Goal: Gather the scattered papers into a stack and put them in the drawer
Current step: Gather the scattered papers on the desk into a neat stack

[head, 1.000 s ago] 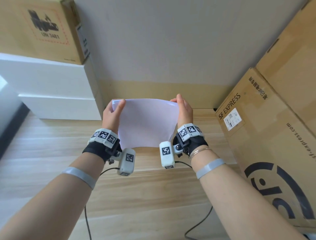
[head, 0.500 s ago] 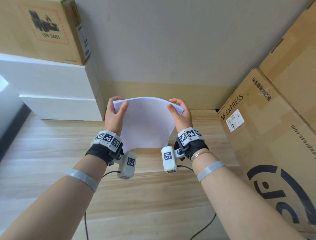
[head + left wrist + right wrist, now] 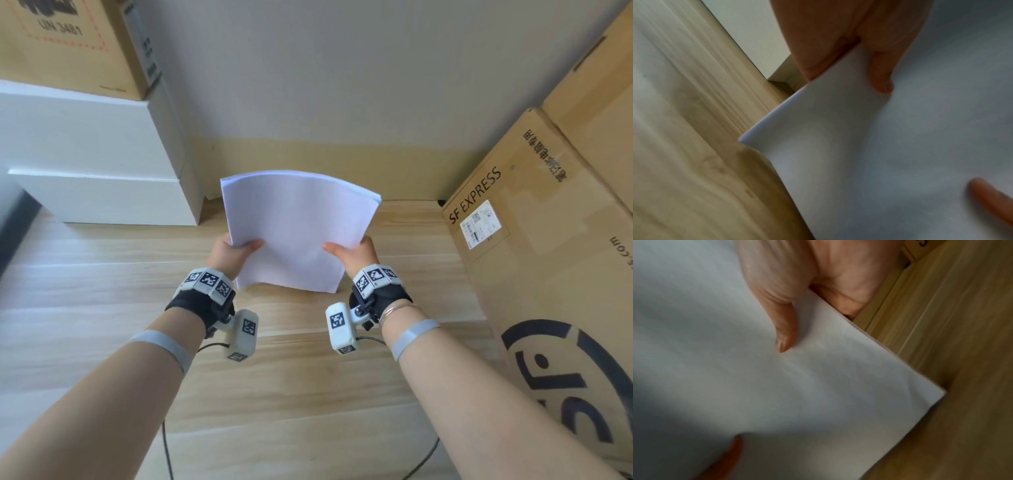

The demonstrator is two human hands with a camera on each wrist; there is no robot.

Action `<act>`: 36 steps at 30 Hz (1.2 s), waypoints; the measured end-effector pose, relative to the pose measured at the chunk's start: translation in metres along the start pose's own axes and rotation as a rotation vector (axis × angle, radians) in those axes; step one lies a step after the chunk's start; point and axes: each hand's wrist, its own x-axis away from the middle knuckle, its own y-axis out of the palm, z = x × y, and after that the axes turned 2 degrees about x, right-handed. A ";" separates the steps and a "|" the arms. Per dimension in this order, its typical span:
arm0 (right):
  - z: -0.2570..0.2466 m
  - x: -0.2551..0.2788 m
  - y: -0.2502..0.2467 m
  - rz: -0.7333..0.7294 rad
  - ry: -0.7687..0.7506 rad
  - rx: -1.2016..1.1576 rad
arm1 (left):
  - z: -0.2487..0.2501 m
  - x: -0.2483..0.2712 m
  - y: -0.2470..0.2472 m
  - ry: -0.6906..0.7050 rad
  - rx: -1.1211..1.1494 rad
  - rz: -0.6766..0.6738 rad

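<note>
Left hand (image 3: pixel 228 253) and right hand (image 3: pixel 356 255) pinched the bowed stack of white paper sheets (image 3: pixel 294 233) above the pale wooden floor (image 3: pixel 102 274). Left wrist view: thumb (image 3: pixel 882 76) lay on top. Right wrist view, somewhat blurred: thumb (image 3: pixel 784 331) likewise clamped it.

Both forearms reach forward side by side, bare, each with a grey band and a black wrist strap carrying a tagged camera mount. The left hand (image 3: pixel 230 251) grips the left edge of the stack (image 3: pixel 294 233), thumb on top, fingers hidden beneath. The right hand (image 3: pixel 356 255) grips the right edge the same way, thumb pressed flat on the top sheet. The 2 hands sit level, apart by the stack's width, wrists angled slightly inward.
</note>
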 end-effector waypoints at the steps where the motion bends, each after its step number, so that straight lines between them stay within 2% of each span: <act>1: 0.001 0.000 0.000 0.010 0.011 -0.032 | -0.004 -0.001 0.000 -0.008 0.018 0.000; 5: 0.016 -0.003 0.005 -0.019 0.082 -0.025 | -0.024 0.001 0.003 -0.073 -0.005 -0.010; 9: 0.016 -0.005 0.003 -0.031 0.075 0.008 | -0.030 -0.003 0.008 -0.034 -0.065 0.020; 11: -0.001 -0.009 -0.005 0.018 -0.007 -0.049 | -0.024 -0.004 0.010 -0.012 -0.079 0.031; 14: -0.040 -0.020 -0.020 0.163 -0.252 -0.035 | -0.021 -0.011 0.009 -0.003 -0.116 0.030; 16: -0.070 -0.026 -0.030 0.200 -0.418 0.102 | -0.020 -0.013 0.009 -0.003 -0.125 0.043; 19: -0.111 -0.024 -0.033 0.098 -0.571 0.467 | -0.019 -0.013 0.011 0.005 -0.122 0.059; 22: -0.134 -0.019 -0.022 -0.053 -0.607 0.936 | -0.016 -0.009 0.015 0.026 -0.143 0.050; 26: -0.138 -0.016 -0.009 -0.225 -0.567 1.204 | -0.008 -0.003 0.016 0.046 -0.179 0.008; 31: -0.129 -0.014 -0.014 -0.226 -0.517 1.131 | -0.014 -0.001 0.003 0.063 -0.175 -0.013; 36: -0.106 -0.022 -0.040 -0.103 -0.408 0.822 | -0.039 -0.003 -0.034 0.019 -0.207 0.136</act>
